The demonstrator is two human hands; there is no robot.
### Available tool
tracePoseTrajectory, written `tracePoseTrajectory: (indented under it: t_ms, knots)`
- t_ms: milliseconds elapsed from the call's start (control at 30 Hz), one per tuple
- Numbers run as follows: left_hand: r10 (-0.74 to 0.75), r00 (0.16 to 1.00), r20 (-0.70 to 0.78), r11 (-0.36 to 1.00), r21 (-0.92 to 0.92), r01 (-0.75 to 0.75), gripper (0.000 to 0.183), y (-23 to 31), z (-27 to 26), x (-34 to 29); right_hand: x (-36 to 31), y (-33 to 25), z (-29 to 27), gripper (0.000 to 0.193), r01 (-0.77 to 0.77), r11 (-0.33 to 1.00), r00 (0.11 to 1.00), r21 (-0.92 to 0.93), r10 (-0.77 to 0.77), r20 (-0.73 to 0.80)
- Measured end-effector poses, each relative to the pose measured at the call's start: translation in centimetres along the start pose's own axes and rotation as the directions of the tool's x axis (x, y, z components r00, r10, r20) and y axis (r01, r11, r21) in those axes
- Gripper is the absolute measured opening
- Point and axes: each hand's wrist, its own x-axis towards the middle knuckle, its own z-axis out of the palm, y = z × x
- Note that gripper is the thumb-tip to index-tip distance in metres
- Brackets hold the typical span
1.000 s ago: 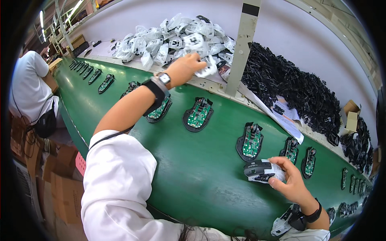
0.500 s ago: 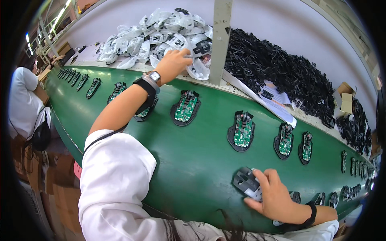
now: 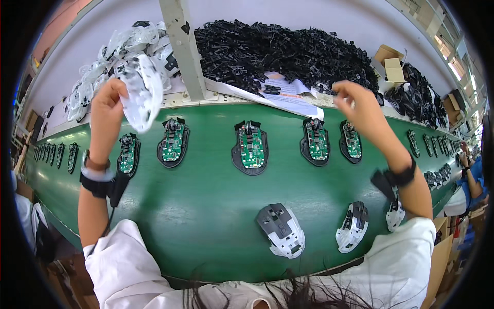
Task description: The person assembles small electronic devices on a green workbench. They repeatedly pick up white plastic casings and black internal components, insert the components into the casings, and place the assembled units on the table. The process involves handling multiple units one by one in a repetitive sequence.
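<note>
Up at the left, my left hand [image 3: 109, 106] pinches a white plastic mouse shell [image 3: 142, 92] by its edge, holding it above the green belt [image 3: 206, 216]. My right hand [image 3: 358, 104] is raised at the right, fingers bent and apart, close to the heap of small black plastic parts [image 3: 288, 54]; nothing shows in it. Between the hands lie mouse bases with green circuit boards, one in the middle [image 3: 251, 148] and others to each side. Nearer me rest a grey-and-white mouse shell [image 3: 281, 230] and a second mouse shell [image 3: 353, 226].
A pile of bagged white shells [image 3: 85, 90] sits on the back ledge, left of a metal post [image 3: 183, 49]. Printed paper [image 3: 283, 87] and an open carton [image 3: 388, 64] are by the black parts. At far right, a co-worker's arm [image 3: 469, 175] reaches over the belt.
My left hand has drawn back from the pile with a white shell. My right hand has let go of the grey-and-white shell and risen toward the black parts. The view has swung right.
</note>
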Motion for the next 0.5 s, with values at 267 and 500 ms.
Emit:
tracePoseTrajectory:
  t_ms: [267,500]
  knots:
    - [-0.197,0.872,0.448,0.528,-0.701,0.480,0.024,7.9,5.2,-7.2,6.7,12.8,8.9,0.021,-0.002,0.953,0.994,-0.303,-0.031,-0.105]
    - [-0.265,0.813,0.519,0.392,-0.712,0.582,0.046,6.9,6.8,-10.5,6.8,9.1,8.7,0.026,0.020,0.989,0.996,-0.144,-0.031,-0.078]
